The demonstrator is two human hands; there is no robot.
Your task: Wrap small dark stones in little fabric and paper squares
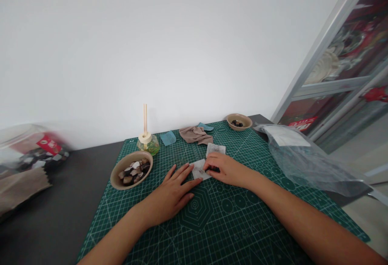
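Note:
My left hand (174,192) lies on the green cutting mat (200,216) with its fingers spread, the fingertips at the left edge of a small whitish-grey sheet (198,170). My right hand (222,169) is closed in a pinch round a dark stone (213,169), held over the right part of that sheet. Just behind it a second greyish sheet (216,149) lies on the mat. To the left, a tan bowl (113,176) holds several brown, black and white stones. Another tan bowl (232,118) at the back right contains several dark stones.
Behind my hands are a brown cloth (195,134), a blue piece (168,137) and a glass jar (148,145) with upright sticks. A clear plastic bag (303,164) lies at the right, bagged stones (42,157) and brown paper (22,188) at the left.

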